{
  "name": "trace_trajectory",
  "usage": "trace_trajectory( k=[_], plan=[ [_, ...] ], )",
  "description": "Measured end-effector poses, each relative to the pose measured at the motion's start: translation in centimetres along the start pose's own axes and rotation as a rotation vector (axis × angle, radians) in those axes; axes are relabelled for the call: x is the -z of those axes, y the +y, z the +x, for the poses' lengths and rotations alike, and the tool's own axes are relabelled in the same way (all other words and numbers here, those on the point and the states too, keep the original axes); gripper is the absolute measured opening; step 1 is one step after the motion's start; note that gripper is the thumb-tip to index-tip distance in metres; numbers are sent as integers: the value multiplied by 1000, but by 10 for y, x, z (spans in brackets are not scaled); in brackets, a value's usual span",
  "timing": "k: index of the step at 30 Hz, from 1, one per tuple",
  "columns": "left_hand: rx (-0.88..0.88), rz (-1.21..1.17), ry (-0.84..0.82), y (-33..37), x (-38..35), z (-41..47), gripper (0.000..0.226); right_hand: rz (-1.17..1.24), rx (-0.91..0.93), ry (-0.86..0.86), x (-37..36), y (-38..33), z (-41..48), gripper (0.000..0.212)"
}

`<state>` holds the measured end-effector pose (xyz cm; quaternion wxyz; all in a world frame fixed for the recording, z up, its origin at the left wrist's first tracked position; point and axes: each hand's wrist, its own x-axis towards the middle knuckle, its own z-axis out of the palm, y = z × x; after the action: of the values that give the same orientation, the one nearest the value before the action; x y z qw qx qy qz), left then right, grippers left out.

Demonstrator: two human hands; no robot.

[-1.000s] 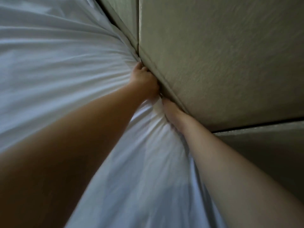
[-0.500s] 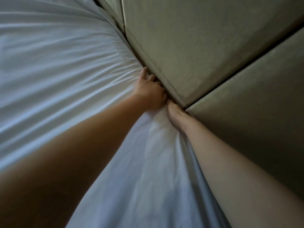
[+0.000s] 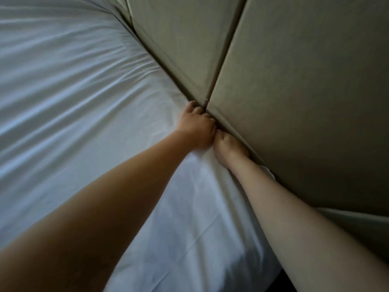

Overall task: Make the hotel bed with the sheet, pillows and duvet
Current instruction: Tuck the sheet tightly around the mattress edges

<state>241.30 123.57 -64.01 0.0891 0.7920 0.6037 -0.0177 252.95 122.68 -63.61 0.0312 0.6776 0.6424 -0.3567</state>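
Sheet [image 3: 84, 102]: white, spread over the mattress. Its edge meets the headboard [image 3: 294, 102] along a seam slanting from upper left to lower right.
Headboard: padded panels, directly beyond both hands.
Left hand [image 3: 195, 127]: on the sheet at the seam, fingers bent down into it, tips hidden.
Right hand [image 3: 229, 148]: touching the left, further down the seam, fingers likewise buried.
Grasping cloth or merely pushing: cannot tell for either hand.
The tuck likely runs along the seam.
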Motion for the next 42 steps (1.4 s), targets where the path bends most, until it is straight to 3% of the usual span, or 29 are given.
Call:
trace_trajectory(
  k=[5, 11, 14, 18, 21, 24, 27, 32, 34, 36, 39, 42],
  plan=[
    [-54, -48, -40, 47, -1, -24, 36, -58, 5, 137, 11, 81, -68, 45],
    [-124, -104, -108, 100, -1, -30, 30, -12, -177, 94, 27, 150, -133, 43],
    [-44, -53, -131, 117, 7, -23, 23, 27, -264, 83, 30, 171, -150, 41],
    [52, 21, -30, 138, 3, -29, 23, -58, -237, 134, 33, 175, -153, 34],
    [129, 40, 65, 144, 1, -39, 24, -142, -205, 146, 36, 172, -154, 37],
    [213, 9, 60, 150, 3, -42, 26, -154, -229, 167, 40, 179, -161, 43],
    [251, -98, 35, 157, 2, -42, 24, 39, -263, 208, 41, 196, -167, 37],
    [312, -207, 78, 162, -4, -47, 25, 851, -409, 112, 33, 227, -181, 21],
    [346, -306, 122, 166, -3, -51, 25, 1124, -420, 200, 29, 231, -186, 16],
    [289, -394, 202, 171, -1, -56, 19, 1336, -443, 392, 24, 228, -184, 16],
    [42, -329, 272, 172, -3, -70, 18, 1276, -553, 620, 12, 217, -175, 14],
    [-123, -223, 271, 168, -13, -77, 21, 1169, -687, 702, -2, 213, -164, 29]
  ],
)
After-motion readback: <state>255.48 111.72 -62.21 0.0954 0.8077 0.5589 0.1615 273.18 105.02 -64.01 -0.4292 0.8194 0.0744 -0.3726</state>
